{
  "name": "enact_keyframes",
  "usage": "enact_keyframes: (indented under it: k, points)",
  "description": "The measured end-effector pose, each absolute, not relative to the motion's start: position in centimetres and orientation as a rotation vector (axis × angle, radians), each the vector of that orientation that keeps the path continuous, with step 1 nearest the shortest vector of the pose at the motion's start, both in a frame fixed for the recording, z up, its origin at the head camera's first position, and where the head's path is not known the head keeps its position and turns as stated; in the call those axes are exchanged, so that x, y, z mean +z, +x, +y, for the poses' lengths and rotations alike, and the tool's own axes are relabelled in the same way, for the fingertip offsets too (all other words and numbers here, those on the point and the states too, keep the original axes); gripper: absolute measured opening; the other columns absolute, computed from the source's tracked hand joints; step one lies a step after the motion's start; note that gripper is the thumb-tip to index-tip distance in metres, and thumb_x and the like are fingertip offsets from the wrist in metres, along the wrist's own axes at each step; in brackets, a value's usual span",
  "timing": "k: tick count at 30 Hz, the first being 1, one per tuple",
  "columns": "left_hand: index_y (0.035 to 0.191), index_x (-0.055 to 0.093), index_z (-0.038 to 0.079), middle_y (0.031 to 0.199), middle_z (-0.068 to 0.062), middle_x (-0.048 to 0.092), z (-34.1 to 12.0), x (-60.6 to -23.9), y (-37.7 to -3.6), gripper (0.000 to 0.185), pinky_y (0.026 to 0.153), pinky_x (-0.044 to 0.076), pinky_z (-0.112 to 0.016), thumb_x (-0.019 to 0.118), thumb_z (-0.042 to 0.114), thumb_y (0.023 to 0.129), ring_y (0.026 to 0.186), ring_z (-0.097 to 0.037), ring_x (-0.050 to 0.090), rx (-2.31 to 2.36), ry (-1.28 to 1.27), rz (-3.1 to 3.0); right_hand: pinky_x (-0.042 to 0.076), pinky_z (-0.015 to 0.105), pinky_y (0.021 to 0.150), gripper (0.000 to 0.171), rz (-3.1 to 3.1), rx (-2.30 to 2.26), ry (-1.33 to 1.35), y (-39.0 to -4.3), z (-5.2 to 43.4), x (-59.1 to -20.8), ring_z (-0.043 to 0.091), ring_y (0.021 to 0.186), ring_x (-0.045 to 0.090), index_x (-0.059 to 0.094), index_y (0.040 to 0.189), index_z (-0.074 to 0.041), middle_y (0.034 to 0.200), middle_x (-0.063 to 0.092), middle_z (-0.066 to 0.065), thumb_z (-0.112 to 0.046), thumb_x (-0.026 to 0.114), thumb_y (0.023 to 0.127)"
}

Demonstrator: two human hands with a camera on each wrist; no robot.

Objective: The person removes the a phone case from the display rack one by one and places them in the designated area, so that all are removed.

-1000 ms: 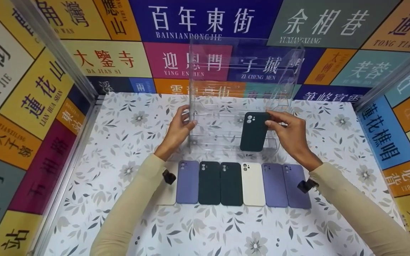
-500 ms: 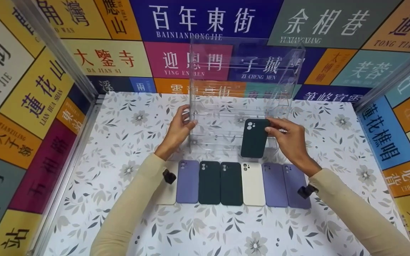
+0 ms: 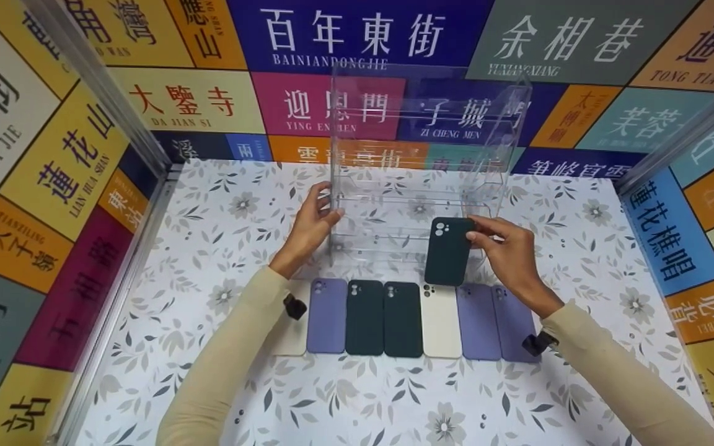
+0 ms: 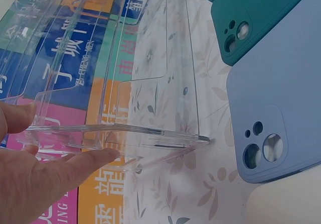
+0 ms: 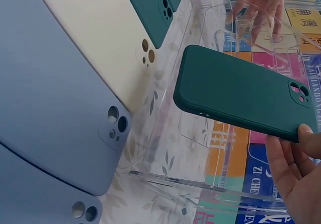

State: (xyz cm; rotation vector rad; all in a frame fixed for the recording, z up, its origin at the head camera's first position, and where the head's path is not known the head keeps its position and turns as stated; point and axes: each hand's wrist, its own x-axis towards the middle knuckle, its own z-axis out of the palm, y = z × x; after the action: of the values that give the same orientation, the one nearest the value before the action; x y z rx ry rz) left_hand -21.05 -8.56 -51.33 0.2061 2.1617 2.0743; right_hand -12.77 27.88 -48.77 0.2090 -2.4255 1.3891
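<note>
My right hand pinches a dark green phone case by its camera end and holds it in front of the low right part of a clear acrylic rack, above the row of cases. In the right wrist view the same dark green phone case hangs over the clear acrylic rack, with my fingers at its top corner. My left hand grips the rack's left side wall. In the left wrist view my thumb and fingers clasp that clear wall.
A row of several cases lies flat on the floral tabletop before the rack: lilac, two dark green, a cream one, two more lilac. Colourful sign panels wall in left, back and right.
My right hand has carried the dark green case down and toward me, from beside the rack's lower shelf to just above the cream case. The left hand has stayed on the rack.
</note>
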Motion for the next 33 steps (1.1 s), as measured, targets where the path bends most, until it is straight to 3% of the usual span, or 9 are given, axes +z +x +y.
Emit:
enact_keyframes:
  k: [12,21,26,33]
  points:
    - [0.165,0.036,-0.002,0.153,-0.029,0.06,-8.4,-51.4,-21.2,0.064,0.109,0.053,-0.053,0.061,-0.005,0.107,0.135,-0.045,0.064,2.104,0.21,2.149,0.06,0.016,0.075,0.035,-2.43,1.386,0.21,-10.1,28.1,-48.1,0.008,0.086,0.073,0.078,0.128,0.008,0.1,0.077,0.028,0.017,0.076,0.094]
    - [0.164,0.039,0.003,0.156,-0.028,0.058,-8.4,-51.2,-21.1,0.061,0.114,0.051,-0.055,0.061,-0.003,0.108,0.141,-0.048,0.06,2.095,0.18,2.134,0.059,0.014,0.073,0.035,-2.444,1.4,0.167,-8.6,29.3,-49.5,0.003,0.082,0.073,0.076,0.127,0.013,0.104,0.077,0.032,0.019,0.076,0.093]
    - [0.163,0.041,0.004,0.156,-0.027,0.058,-8.4,-51.2,-21.1,0.059,0.114,0.05,-0.055,0.061,-0.003,0.108,0.142,-0.048,0.059,2.095,0.175,2.129,0.056,0.011,0.071,0.036,-2.498,1.348,0.108,-8.3,31.2,-51.9,0.001,0.082,0.071,0.077,0.13,0.007,0.104,0.078,0.028,0.014,0.077,0.095]
    - [0.162,0.041,0.006,0.155,-0.028,0.058,-8.4,-51.3,-21.0,0.059,0.113,0.051,-0.055,0.061,-0.004,0.108,0.14,-0.046,0.061,2.07,0.19,2.163,0.061,0.018,0.075,0.035,-2.566,1.437,0.042,-7.4,33.5,-52.6,-0.004,0.087,0.07,0.078,0.135,-0.002,0.109,0.077,0.025,0.003,0.078,0.1]
